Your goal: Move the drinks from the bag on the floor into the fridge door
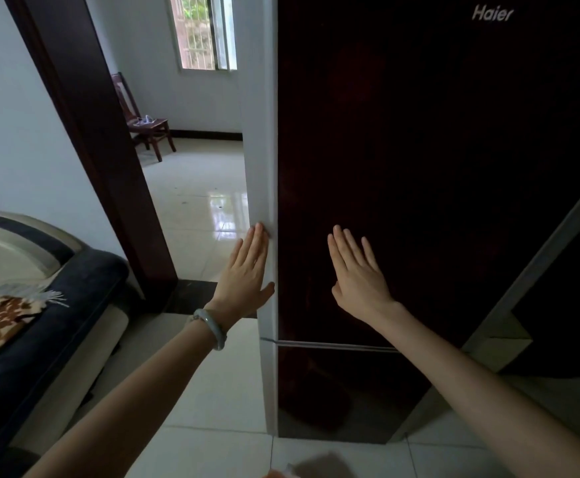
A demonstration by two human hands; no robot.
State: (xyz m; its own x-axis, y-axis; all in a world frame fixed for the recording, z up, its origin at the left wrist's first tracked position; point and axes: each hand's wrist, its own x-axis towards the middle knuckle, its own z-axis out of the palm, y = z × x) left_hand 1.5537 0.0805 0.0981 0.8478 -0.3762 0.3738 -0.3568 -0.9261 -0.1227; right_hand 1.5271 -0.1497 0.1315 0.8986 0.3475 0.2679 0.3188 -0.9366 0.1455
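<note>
A tall dark-red fridge (419,150) fills the right half of the head view, its upper door closed, with a white side panel (261,150) along its left edge. My left hand (245,270), with a pale bangle on the wrist, lies flat against that left edge, fingers straight. My right hand (359,270) rests flat on the door front, fingers spread. Neither hand holds anything. A blurred pale shape (316,469) shows at the bottom edge of the floor; I cannot tell whether it is the bag. No drinks are visible.
A dark sofa (50,322) with a patterned cloth stands at the left. A dark wooden door frame (109,167) leads to another room with a wooden chair (143,122) and a window. The floor is glossy pale tile. A second dark door panel (564,288) angles in at the right.
</note>
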